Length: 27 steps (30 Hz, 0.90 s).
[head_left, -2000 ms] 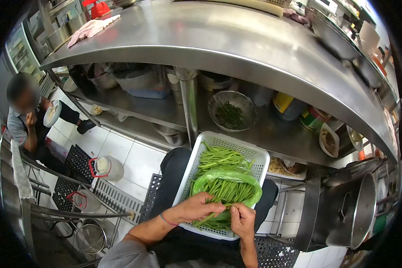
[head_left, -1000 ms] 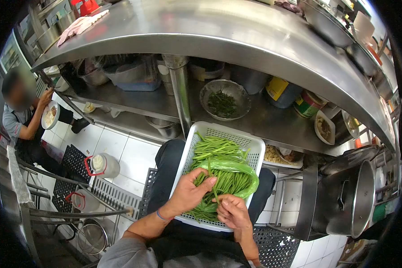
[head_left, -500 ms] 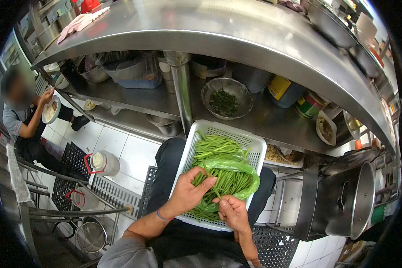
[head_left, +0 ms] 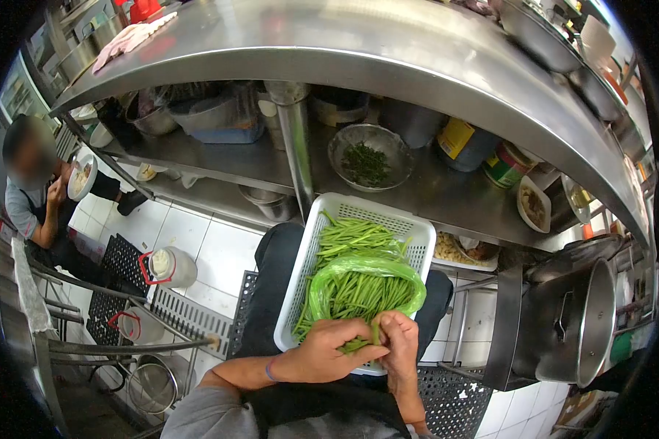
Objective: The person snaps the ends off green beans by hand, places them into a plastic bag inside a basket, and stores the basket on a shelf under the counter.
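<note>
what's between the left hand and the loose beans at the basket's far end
In the head view, a green plastic bag of beans lies between the left hand and the loose beans.

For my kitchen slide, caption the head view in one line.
Left hand and right hand hold green beans over a white basket containing an open green bag.
</note>
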### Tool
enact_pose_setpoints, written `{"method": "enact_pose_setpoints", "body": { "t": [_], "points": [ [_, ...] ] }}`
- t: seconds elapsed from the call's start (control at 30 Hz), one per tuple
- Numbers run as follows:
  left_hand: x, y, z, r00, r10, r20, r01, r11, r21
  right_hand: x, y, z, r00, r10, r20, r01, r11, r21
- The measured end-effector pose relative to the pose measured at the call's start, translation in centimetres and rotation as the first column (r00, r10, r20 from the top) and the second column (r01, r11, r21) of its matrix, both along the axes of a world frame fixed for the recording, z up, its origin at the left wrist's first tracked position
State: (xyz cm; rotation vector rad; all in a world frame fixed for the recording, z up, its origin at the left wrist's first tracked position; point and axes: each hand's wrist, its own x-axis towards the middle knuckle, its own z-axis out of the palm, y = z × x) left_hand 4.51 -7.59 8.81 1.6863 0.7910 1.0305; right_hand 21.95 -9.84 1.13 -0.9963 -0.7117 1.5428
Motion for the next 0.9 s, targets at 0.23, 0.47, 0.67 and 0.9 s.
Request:
{"method": "enact_pose_setpoints", "body": {
  "t": [0.23,0.47,0.67,0.9],
  "points": [
    [-3.1,2.2,-2.0,0.658,0.222,0.719,0.481,0.611,-0.629,2.9,0.8,-0.5,0.799,-0.115,-0.590,0.120,0.992,-0.030],
    [-2.1,3.8,-5.7,0.690,0.444,0.572,0.392,0.434,-0.811,4.2,2.0,-1.2,0.979,-0.206,0.011,0.202,0.970,0.132],
    [-1.6,3.5,-4.7,0.784,0.403,0.472,0.251,0.489,-0.835,1.4,3.1,-1.4,0.300,-0.269,0.915,0.044,0.962,0.268],
    [-1.5,3.5,-4.7,0.893,0.305,0.332,0.098,0.587,-0.803,0.8,3.1,-0.8,0.257,-0.209,0.944,-0.067,0.970,0.233]
  ]
}}
